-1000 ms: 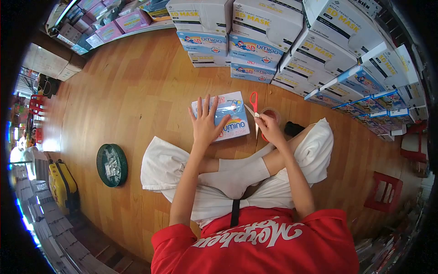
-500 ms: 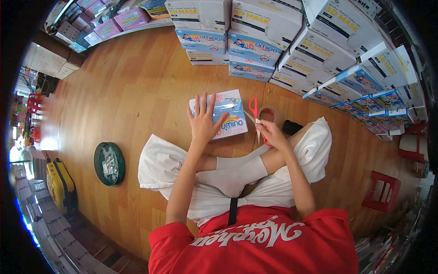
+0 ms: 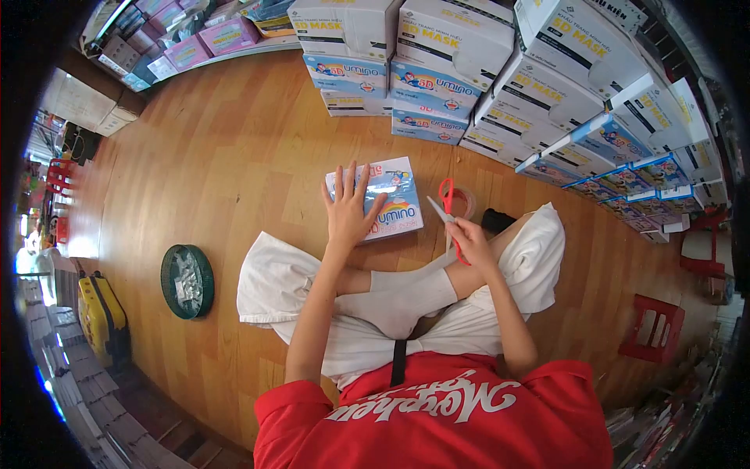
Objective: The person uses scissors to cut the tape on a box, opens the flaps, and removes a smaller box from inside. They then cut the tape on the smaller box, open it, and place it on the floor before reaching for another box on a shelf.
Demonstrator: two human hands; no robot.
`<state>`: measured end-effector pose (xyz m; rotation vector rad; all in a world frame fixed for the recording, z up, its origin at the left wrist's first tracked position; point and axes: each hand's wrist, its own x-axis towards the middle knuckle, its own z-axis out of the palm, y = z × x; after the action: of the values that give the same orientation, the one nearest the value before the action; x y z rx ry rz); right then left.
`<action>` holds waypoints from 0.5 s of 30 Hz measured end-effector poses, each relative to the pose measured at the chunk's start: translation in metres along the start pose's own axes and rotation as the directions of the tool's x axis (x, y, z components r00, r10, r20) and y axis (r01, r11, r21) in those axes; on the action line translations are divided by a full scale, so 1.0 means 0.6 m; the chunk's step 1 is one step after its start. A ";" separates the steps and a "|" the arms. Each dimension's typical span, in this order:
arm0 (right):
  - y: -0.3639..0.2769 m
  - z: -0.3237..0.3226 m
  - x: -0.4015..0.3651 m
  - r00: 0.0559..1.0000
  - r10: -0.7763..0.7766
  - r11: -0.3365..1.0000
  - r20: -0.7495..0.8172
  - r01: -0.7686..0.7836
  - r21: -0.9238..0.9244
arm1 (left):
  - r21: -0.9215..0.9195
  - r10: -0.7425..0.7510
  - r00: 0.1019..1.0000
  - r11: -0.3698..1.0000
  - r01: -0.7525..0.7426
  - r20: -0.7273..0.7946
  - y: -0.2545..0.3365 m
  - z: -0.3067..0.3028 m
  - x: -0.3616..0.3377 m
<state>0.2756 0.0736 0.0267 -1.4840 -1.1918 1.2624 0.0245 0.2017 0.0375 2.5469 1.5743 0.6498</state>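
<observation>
A white and blue box (image 3: 402, 187) with a cartoon print lies on the wooden floor in front of my crossed legs. My left hand (image 3: 349, 207) rests on its left part, fingers spread. To the right of the box, my right hand (image 3: 471, 239) is closed around red-handled scissors (image 3: 447, 197). Their blades are parted, one tip pointing up and left towards the box. A roll of tape (image 3: 463, 203) lies on the floor just behind the scissors. Beside my right knee is a small black object (image 3: 497, 220).
Stacked mask cartons (image 3: 437, 78) stand along the front and right. On the left sit a green basket (image 3: 208, 293) with clear plastic inside and a yellow suitcase (image 3: 100, 309). A red stool (image 3: 655, 328) is at the right.
My right hand and the scissors have shifted slightly right and turned, away from the box. My left hand stays on the box.
</observation>
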 end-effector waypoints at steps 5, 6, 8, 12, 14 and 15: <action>-0.004 0.014 0.025 0.997 -0.072 0.994 0.004 0.072 -0.081 | -0.014 0.000 1.000 1.000 0.000 0.000 0.004 -0.005 0.000; -0.011 0.014 0.027 0.997 -0.075 0.993 0.010 0.076 -0.095 | -0.012 0.002 1.000 1.000 -0.002 -0.003 0.003 -0.005 0.001; -0.018 0.015 0.031 0.997 -0.079 0.985 0.009 0.079 -0.150 | -0.008 0.003 1.000 1.000 -0.003 -0.004 0.003 -0.006 0.001; -0.035 0.017 0.027 0.996 -0.089 0.967 -0.029 0.079 -0.241 | -0.008 0.002 1.000 1.000 -0.002 0.000 0.003 -0.005 0.001; -0.041 0.026 0.024 0.994 -0.085 0.959 -0.063 0.065 -0.276 | -0.008 0.000 1.000 1.000 0.000 -0.002 0.003 -0.004 0.000; -0.040 0.031 0.022 0.993 -0.076 0.951 -0.085 0.047 -0.307 | -0.008 -0.001 1.000 1.000 0.001 -0.003 0.004 -0.005 0.001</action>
<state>0.2541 0.0916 0.0448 -1.6933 -1.4042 0.9846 0.0256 0.2005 0.0408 2.5404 1.5699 0.6588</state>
